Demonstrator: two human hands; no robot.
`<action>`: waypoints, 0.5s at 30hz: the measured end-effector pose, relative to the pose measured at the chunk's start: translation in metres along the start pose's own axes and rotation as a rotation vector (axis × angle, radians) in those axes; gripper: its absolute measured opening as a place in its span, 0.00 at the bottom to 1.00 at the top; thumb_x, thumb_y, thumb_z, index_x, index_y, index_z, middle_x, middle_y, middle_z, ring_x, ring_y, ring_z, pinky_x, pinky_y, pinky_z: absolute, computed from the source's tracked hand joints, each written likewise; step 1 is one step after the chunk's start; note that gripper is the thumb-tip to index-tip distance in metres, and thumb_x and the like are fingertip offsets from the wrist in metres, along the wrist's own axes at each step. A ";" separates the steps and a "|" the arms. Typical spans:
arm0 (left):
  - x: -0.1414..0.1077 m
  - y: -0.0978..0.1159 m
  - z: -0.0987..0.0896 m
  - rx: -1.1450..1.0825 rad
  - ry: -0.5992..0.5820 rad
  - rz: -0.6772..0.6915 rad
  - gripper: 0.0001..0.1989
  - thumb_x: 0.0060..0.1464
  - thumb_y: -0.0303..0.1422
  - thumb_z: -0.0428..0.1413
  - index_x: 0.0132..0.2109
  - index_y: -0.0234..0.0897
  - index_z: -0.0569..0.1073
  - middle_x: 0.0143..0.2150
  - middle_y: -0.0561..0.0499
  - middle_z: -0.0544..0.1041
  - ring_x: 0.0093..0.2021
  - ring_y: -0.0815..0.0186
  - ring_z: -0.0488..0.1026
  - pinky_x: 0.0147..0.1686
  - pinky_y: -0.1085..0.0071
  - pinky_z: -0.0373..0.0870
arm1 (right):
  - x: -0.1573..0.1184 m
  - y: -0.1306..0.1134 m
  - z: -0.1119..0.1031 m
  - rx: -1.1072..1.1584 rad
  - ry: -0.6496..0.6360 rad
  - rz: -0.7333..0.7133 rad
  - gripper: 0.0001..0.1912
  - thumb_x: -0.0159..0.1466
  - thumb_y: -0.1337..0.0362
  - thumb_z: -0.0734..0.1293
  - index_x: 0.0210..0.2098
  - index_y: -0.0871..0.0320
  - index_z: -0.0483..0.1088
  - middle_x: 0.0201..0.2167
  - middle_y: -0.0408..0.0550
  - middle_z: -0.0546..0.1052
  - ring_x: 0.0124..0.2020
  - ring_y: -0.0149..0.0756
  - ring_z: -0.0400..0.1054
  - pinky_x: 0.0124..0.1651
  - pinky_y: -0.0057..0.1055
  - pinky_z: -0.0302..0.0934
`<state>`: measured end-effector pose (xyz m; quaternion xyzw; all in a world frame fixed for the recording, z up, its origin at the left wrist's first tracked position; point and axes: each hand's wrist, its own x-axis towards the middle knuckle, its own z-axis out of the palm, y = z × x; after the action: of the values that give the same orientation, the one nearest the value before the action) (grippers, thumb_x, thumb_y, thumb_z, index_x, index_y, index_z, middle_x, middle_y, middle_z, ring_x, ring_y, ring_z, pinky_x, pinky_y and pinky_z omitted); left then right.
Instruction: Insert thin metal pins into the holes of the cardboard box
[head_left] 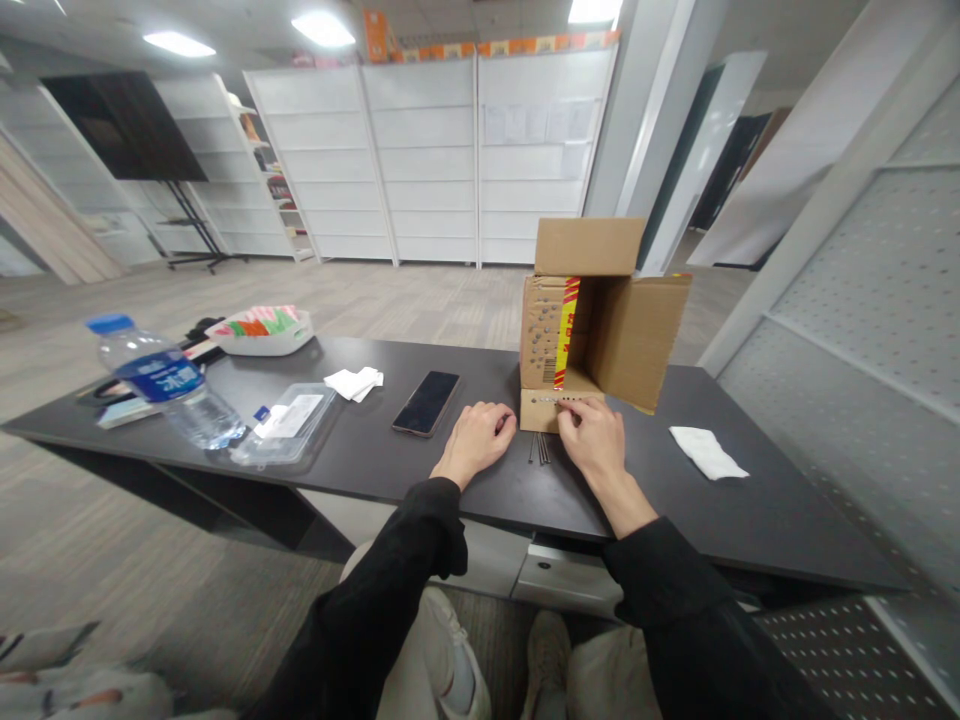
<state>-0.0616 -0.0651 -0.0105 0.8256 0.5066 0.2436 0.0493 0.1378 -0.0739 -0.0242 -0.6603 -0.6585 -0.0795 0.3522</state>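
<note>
An open cardboard box (pixel 541 335) stands on the dark desk, its right flap swung outward and its top flap raised. Many small metal heads dot its left flap. Along the lower front flap (pixel 538 412) runs a row of small screw-like heads and dark spots. My right hand (pixel 596 435) pinches at that row; its fingertips hide whatever they hold. My left hand (pixel 480 435) rests on the desk left of the box, fingers curled inward, and what is in them is hidden. Several long screws or nails (pixel 541 448) lie between my hands, in front of the flap.
Left of my left hand lies a phone (pixel 426 403). Further left are a folded tissue (pixel 354 383), a clear plastic case (pixel 289 430), a water bottle (pixel 169 385) and a white tray (pixel 262 340). Another tissue (pixel 709 453) lies to the right. The desk (pixel 480 490) has a front edge close to me.
</note>
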 end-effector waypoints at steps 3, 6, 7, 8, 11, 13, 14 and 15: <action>0.000 0.000 0.000 -0.002 0.004 0.006 0.12 0.64 0.35 0.47 0.41 0.42 0.76 0.37 0.51 0.79 0.40 0.63 0.72 0.41 0.67 0.62 | 0.000 0.000 -0.001 -0.002 -0.003 0.011 0.17 0.63 0.66 0.60 0.41 0.57 0.80 0.38 0.52 0.79 0.41 0.43 0.70 0.40 0.36 0.55; 0.000 0.000 0.000 0.002 -0.001 -0.004 0.12 0.64 0.35 0.47 0.41 0.41 0.76 0.37 0.50 0.79 0.40 0.63 0.72 0.41 0.67 0.62 | 0.000 0.000 -0.001 -0.010 -0.023 0.024 0.17 0.63 0.66 0.60 0.41 0.57 0.80 0.38 0.51 0.79 0.40 0.42 0.69 0.41 0.35 0.55; 0.000 0.000 0.000 0.005 -0.004 -0.009 0.12 0.64 0.35 0.48 0.41 0.41 0.76 0.37 0.50 0.79 0.40 0.63 0.72 0.42 0.67 0.62 | 0.000 0.001 -0.001 -0.012 -0.030 0.027 0.17 0.63 0.66 0.60 0.41 0.57 0.80 0.38 0.51 0.79 0.40 0.41 0.70 0.41 0.35 0.55; 0.000 0.000 0.000 0.007 -0.006 -0.013 0.12 0.64 0.35 0.48 0.41 0.41 0.76 0.38 0.50 0.79 0.40 0.63 0.72 0.42 0.67 0.62 | 0.000 0.001 -0.002 -0.013 -0.036 0.029 0.17 0.63 0.66 0.60 0.41 0.58 0.80 0.37 0.51 0.79 0.41 0.42 0.70 0.41 0.35 0.55; 0.000 0.001 0.000 0.007 -0.011 -0.018 0.12 0.64 0.36 0.48 0.41 0.42 0.76 0.38 0.50 0.79 0.41 0.63 0.72 0.42 0.67 0.62 | 0.000 0.000 -0.002 -0.012 -0.039 0.031 0.17 0.63 0.66 0.60 0.41 0.58 0.80 0.38 0.51 0.79 0.41 0.42 0.70 0.41 0.35 0.56; 0.000 0.001 0.000 0.005 -0.013 -0.020 0.12 0.64 0.36 0.47 0.41 0.42 0.76 0.38 0.50 0.79 0.41 0.63 0.72 0.43 0.67 0.62 | 0.000 0.000 -0.002 -0.009 -0.036 0.029 0.17 0.63 0.66 0.60 0.41 0.58 0.80 0.38 0.52 0.79 0.41 0.42 0.70 0.41 0.35 0.56; 0.000 0.001 0.000 0.004 -0.014 -0.021 0.12 0.64 0.36 0.47 0.41 0.42 0.76 0.38 0.50 0.79 0.41 0.63 0.72 0.43 0.67 0.62 | -0.001 0.001 -0.002 -0.007 -0.034 0.027 0.17 0.63 0.66 0.60 0.41 0.58 0.80 0.38 0.52 0.79 0.41 0.42 0.70 0.42 0.36 0.56; 0.000 0.001 0.000 0.004 -0.014 -0.021 0.13 0.64 0.36 0.47 0.41 0.42 0.76 0.38 0.50 0.79 0.41 0.63 0.72 0.43 0.67 0.62 | -0.001 0.001 -0.001 -0.005 -0.033 0.025 0.17 0.63 0.66 0.60 0.41 0.58 0.80 0.38 0.52 0.79 0.41 0.42 0.70 0.42 0.36 0.56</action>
<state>-0.0606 -0.0652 -0.0099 0.8219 0.5155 0.2363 0.0539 0.1390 -0.0752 -0.0238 -0.6706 -0.6558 -0.0657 0.3405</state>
